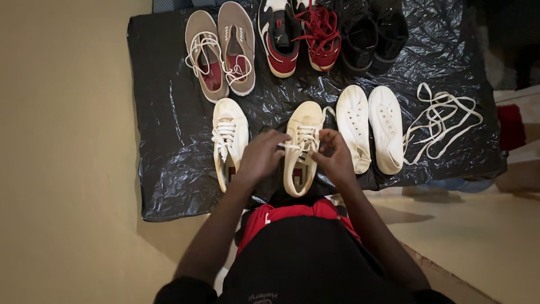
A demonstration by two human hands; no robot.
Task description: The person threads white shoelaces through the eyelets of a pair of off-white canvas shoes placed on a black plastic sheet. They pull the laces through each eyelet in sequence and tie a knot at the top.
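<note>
Both hands down on one cream sneaker (301,147) lying toe-away in the middle of a crinkled black plastic sheet (169,169): left hand (260,157) pinching the white lace (304,138) from its side, right hand (335,156) pinching it from the other, fingers closed on the lace over the eyelets. Matching cream sneaker (229,141), already laced, just beside on the left; two unlaced white sneakers (370,126) near on the right, with loose white laces (441,121) heaped beyond them. Further back, grey sneakers (220,50), red-and-black high-tops (298,34) and black shoes (372,34). Likely snags, judging by the pose: lace slipping from a pinch and pulling back out of an eyelet, uneven ends from tugging one side harder, or the light shoe sliding on the slick plastic, with nothing seen bracing it
</note>
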